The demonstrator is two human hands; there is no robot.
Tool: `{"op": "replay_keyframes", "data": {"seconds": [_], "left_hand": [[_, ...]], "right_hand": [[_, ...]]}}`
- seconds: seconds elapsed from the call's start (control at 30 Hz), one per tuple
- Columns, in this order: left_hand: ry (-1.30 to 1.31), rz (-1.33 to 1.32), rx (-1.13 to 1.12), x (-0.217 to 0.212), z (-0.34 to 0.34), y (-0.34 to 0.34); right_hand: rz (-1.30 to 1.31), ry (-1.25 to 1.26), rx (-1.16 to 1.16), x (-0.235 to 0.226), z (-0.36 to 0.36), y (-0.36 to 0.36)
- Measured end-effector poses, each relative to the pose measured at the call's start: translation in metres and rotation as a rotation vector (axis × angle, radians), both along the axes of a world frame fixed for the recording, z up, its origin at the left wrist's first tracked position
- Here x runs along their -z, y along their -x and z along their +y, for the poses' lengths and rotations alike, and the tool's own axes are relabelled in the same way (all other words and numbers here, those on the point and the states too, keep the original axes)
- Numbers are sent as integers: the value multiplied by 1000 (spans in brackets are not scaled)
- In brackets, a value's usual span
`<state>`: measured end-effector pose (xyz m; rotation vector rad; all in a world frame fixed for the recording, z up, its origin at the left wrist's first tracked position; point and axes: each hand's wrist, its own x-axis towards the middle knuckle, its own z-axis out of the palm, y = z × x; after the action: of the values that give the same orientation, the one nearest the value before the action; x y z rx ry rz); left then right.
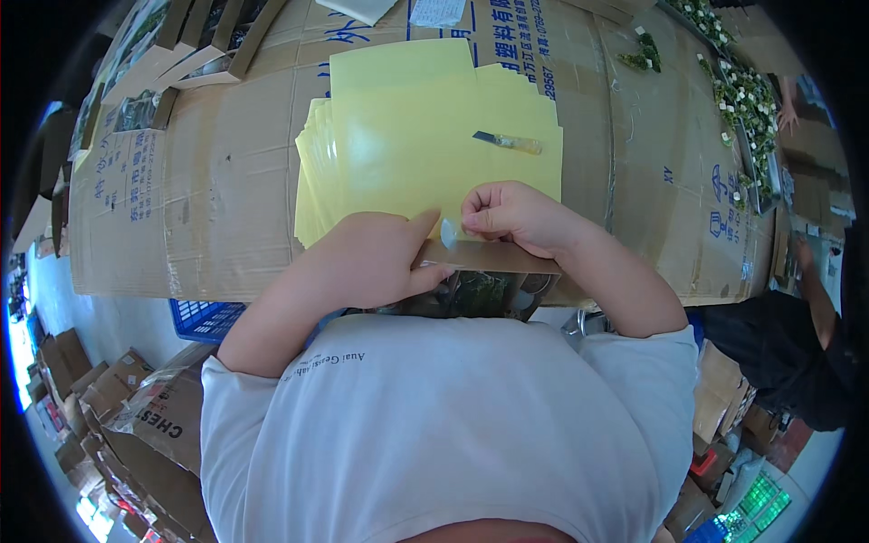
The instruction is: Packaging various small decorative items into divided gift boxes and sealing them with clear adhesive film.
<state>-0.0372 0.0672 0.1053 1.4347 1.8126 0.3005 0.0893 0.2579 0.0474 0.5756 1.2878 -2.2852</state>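
Observation:
Against the near edge of the table, a brown cardboard box (507,258) with a clear window and dark green contents stands in front of my body. My left hand (376,258) is closed on its left end, with the thumb below the edge and the index finger above. A small round clear sticker (448,233) shows between that index finger and my right hand (507,215). The right fingers are pinched together just above the box; whatever they hold is hidden. Beyond both hands lies a fanned stack of yellow sheets (407,118), with a utility knife (511,143) on top.
Flattened cardboard (235,199) covers the table. Open boxes (204,45) stand at the far left. A tray of white-flowered greenery (747,109) is at the right, with a loose sprig (643,52) nearby. A blue basket (204,319) sits below the left edge. Another person (787,353) is at the right.

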Motion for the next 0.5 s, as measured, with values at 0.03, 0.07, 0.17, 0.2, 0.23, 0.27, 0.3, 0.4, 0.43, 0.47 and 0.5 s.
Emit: {"op": "replay_keyframes", "data": {"seconds": [0.03,0.07,0.17,0.2,0.23,0.27,0.3,0.4,0.43,0.47,0.5], "left_hand": [[2,1,3,-2,0,-1],[-2,-23,0,-5,-1,-1],[-44,-90,48,-3,-4,4],[-84,-133,92,-3,-7,5],[-91,-121,87,-3,-9,3],[-102,-98,142,-2,-12,1],[-114,-56,204,-4,-11,2],[-155,-107,195,-5,-20,-2],[-28,-116,223,-9,-17,-3],[-33,-99,212,-11,-21,-4],[-48,-84,222,-11,-23,-6]], "right_hand": [[-22,-39,-15,1,-1,-1],[-45,-80,-30,1,-2,-2],[-90,-126,6,-6,-10,1],[-81,-132,1,-7,-12,1],[-78,-190,-47,-8,-13,0],[-73,-250,-94,-9,-14,-1],[-87,-291,-105,-4,-15,-6],[-31,-343,-95,-1,-24,-11],[22,-536,-162,9,-25,-14],[7,-550,-129,0,-31,-13],[-2,-577,-154,-4,-33,-13]]}}
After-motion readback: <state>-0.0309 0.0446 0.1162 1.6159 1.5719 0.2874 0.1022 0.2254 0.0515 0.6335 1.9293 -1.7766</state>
